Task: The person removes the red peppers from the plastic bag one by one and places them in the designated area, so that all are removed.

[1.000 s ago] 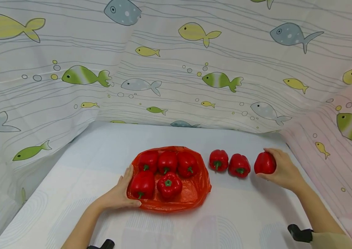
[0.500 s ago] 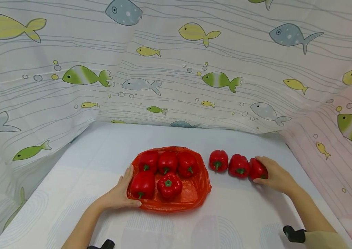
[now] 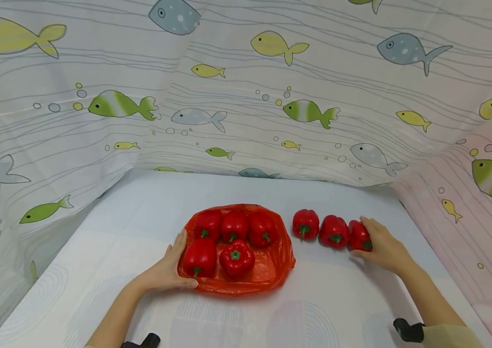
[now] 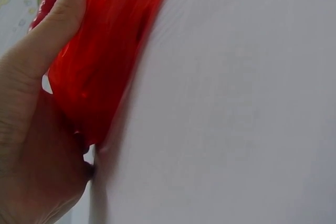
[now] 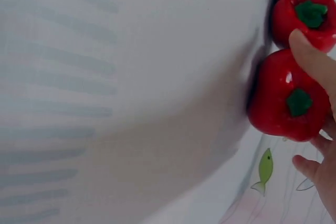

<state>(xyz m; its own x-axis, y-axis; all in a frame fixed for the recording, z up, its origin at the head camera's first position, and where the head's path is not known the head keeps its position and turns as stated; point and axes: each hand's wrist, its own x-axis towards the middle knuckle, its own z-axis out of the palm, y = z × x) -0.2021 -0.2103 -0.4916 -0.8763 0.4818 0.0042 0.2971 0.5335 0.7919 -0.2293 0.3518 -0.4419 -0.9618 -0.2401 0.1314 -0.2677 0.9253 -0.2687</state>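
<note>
In the head view my left hand [image 3: 165, 270] cups the left side of an open orange-red plastic bag [image 3: 267, 275], its thumb along the front rim. Inside the bag sit several red bell peppers [image 3: 236, 258] with green stems. My right hand [image 3: 387, 249] holds a red bell pepper [image 3: 359, 236] at the right end of a row, thumb in front and fingers behind. That pepper stands against the middle pepper [image 3: 334, 232]; another pepper [image 3: 305, 224] is to its left. The right wrist view shows the thumb on the held pepper [image 5: 286, 98], with its stem facing out.
A pale tabletop [image 3: 324, 299] with faint arc patterns lies beneath everything. Fish-printed sheeting [image 3: 237, 96] rises behind it and along both sides. Black wrist mounts [image 3: 408, 330] show at the bottom of the head view.
My right hand has brought its pepper leftward and set it beside the other two. In the last half second that pepper shifted only slightly. My left hand stays at the bag.
</note>
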